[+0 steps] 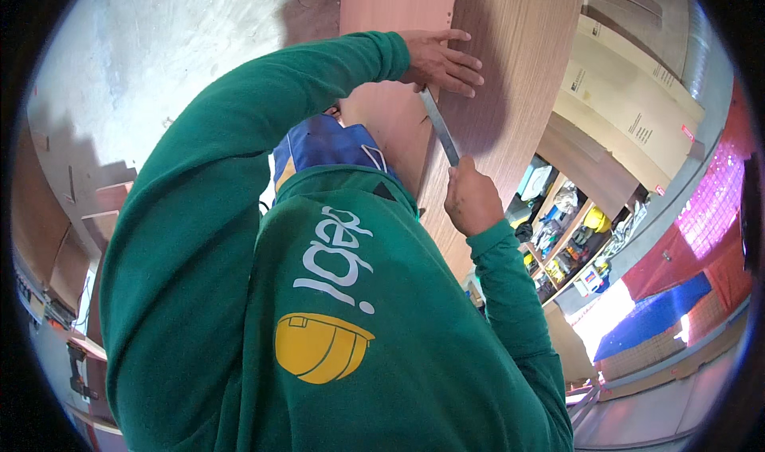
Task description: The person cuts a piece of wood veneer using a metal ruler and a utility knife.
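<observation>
My left hand [442,65] lies with fingers apart on the wood-grain board [526,45], its thumb beside the far end of a long, flat, grey metal tool [441,127]. My right hand [472,193] is closed round the near end of that tool, which is angled along the board's edge. A pinkish-brown panel [374,109] adjoins the board on the left, with small holes near its edge. Below it are a blue and tan fabric [311,149] and my green long-sleeved clothing.
A pale floor [207,13] spans the upper left, with wooden pieces [103,213] at the left. To the right are cardboard-like sheets [617,101], shelves [558,245] crowded with tools, cloths and a yellow object, and red and blue sheeting [669,308].
</observation>
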### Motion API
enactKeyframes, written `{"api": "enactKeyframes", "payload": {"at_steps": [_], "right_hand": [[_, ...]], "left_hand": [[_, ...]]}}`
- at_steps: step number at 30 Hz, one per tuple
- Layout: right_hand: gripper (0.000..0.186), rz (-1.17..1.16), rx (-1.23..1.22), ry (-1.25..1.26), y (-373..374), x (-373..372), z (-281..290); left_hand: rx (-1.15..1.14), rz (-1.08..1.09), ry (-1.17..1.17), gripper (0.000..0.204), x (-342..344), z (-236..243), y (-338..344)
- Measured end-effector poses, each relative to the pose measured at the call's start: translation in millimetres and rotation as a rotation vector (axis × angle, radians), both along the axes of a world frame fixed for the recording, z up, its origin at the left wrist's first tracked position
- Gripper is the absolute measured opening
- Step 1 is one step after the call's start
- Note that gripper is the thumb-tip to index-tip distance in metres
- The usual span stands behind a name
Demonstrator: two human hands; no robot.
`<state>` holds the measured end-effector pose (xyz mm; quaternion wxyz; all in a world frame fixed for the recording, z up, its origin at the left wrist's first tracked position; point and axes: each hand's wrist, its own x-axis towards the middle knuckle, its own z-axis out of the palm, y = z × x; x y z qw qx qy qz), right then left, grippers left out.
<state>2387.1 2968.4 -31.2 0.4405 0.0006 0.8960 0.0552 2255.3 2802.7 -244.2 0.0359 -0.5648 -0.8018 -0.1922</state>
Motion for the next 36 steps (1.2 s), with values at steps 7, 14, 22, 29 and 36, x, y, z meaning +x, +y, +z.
{"api": "enactKeyframes", "payload": {"at_steps": [7, 14, 22, 29, 36], "right_hand": [[0.019, -0.063, -0.222, 0.063, 17, 19, -17], [0.022, -0.04, -0.249, 0.217, 27, 28, -60], [0.03, -0.049, -0.036, 0.118, 3, 11, -7], [0.027, -0.026, -0.034, 0.095, 5, 15, -10], [0.025, -0.144, -0.124, 0.073, 15, 25, -25]], "left_hand": [[0.003, -0.015, 0.016, 0.11, 0, -6, -8], [-0.055, -0.064, 0.156, 0.108, -18, 1, -11], [0.087, 0.043, 0.022, 0.116, -6, -5, -5], [0.073, 0.023, 0.037, 0.117, -6, -10, -7], [0.044, 0.021, 0.124, 0.117, -7, -12, -11]]}}
